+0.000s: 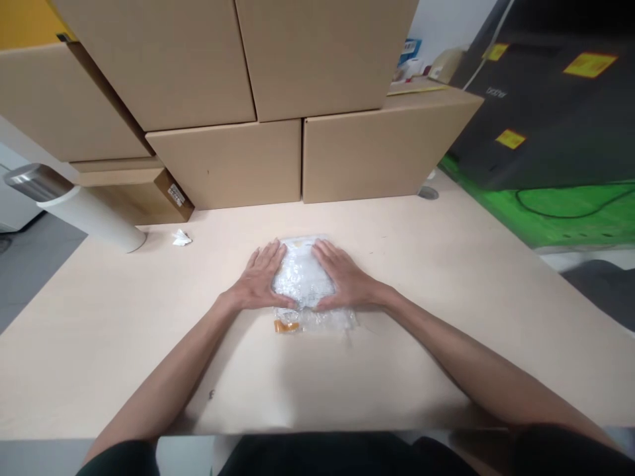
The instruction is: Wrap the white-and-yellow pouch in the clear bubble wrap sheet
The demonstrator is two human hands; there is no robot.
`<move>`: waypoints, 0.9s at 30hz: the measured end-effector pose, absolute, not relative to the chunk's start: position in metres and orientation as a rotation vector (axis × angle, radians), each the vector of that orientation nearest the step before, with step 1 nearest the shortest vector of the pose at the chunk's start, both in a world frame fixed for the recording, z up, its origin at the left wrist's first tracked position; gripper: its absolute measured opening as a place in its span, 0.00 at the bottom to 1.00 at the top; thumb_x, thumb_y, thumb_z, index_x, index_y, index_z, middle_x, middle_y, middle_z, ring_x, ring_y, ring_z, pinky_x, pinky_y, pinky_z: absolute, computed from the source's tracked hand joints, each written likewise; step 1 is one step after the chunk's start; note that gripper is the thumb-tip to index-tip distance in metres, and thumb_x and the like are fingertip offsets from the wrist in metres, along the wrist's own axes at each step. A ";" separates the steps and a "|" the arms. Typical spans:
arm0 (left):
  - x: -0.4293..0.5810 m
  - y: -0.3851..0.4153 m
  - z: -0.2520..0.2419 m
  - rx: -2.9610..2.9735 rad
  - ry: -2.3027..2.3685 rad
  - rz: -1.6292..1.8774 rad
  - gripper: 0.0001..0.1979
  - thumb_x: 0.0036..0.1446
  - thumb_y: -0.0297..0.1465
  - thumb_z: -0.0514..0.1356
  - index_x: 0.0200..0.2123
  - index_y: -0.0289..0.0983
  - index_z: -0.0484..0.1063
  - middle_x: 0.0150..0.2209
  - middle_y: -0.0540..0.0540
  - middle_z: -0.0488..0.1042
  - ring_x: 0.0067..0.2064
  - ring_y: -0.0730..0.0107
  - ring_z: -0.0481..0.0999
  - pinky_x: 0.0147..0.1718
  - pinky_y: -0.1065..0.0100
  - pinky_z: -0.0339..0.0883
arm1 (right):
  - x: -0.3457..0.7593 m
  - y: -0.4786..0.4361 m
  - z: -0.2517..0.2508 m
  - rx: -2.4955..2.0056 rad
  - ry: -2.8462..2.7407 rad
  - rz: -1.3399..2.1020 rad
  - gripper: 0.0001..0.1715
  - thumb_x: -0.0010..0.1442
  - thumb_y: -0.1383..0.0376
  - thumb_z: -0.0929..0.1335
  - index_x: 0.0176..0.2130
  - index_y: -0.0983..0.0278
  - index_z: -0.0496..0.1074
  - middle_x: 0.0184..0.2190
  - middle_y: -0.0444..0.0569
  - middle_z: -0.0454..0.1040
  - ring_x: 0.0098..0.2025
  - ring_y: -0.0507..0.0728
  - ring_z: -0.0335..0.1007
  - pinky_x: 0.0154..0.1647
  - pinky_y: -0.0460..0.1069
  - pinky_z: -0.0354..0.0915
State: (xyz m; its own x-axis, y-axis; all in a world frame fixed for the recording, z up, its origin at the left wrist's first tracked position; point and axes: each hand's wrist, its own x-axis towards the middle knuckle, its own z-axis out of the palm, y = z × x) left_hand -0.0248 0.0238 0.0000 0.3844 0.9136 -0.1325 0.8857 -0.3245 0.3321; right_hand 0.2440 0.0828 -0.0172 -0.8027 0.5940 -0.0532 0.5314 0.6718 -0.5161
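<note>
A flat white packet in clear bubble wrap [303,271] lies on the table in front of me. Loose clear plastic spreads from its near edge, with a strip of orange-brown tape [286,326] at the near left corner. My left hand [260,281] rests on the packet's left edge, palm down, fingers stretched out and thumb along the near side. On the opposite edge lies my right hand [344,277], also flat with its fingers extended. The thumbs point toward each other without meeting. What is inside the wrap cannot be made out.
Cardboard boxes [225,165] are stacked along the back of the pale table [397,370]. At the left stand a white bottle with a metal cap [99,215] and a crumpled white scrap [181,238]. A dark cabinet [546,99] with yellow labels stands beyond the table's right side.
</note>
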 end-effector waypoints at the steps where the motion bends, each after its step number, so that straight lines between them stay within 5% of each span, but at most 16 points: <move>1: -0.026 0.024 -0.001 2.296 1.555 0.114 0.69 0.43 0.67 0.60 0.73 0.36 0.30 0.74 0.32 0.27 0.74 0.43 0.29 0.69 0.45 0.25 | 0.245 0.083 -0.018 -0.915 -2.759 0.791 0.79 0.46 0.28 0.67 0.74 0.62 0.27 0.75 0.60 0.26 0.75 0.73 0.19 0.72 0.68 0.31; 21: -0.027 0.026 0.010 2.253 1.505 0.008 0.72 0.40 0.63 0.65 0.73 0.34 0.26 0.74 0.32 0.24 0.74 0.46 0.27 0.69 0.47 0.23 | 0.252 0.081 -0.018 -0.947 -2.781 0.758 0.79 0.46 0.30 0.69 0.74 0.61 0.28 0.75 0.61 0.31 0.75 0.73 0.23 0.71 0.69 0.35; 27: -0.025 0.026 0.012 2.266 1.578 -0.056 0.73 0.38 0.65 0.64 0.73 0.34 0.29 0.74 0.32 0.25 0.74 0.43 0.27 0.68 0.44 0.20 | 0.257 0.081 -0.012 -0.958 -2.839 0.864 0.79 0.46 0.31 0.69 0.74 0.63 0.27 0.75 0.59 0.27 0.75 0.72 0.18 0.72 0.67 0.29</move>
